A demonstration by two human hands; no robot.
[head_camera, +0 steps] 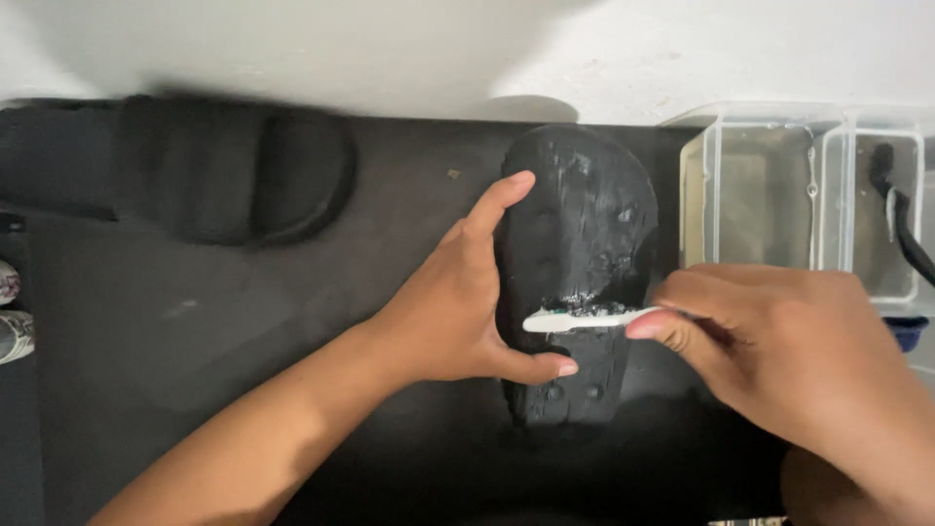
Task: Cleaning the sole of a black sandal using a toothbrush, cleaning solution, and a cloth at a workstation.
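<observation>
We see a black rubber slipper, sole up [584,244], lying on the dark mat-covered counter [195,331], centre-right; its long axis runs top to bottom of the view, w/ the rounded end pointing toward the white wall [390,49]. Our left hand [458,302] is open, cupped against the slipper's left edge, thumb on the sole. Our right hand [779,351] is closed round a white toothbrush [584,318], which lies crosswise, bristle head pointing left, touching the sole approx. mid-length. Clear plastic tubs [760,195] stand just right of the slipper; a second black slipper [224,175] lies upper left.
</observation>
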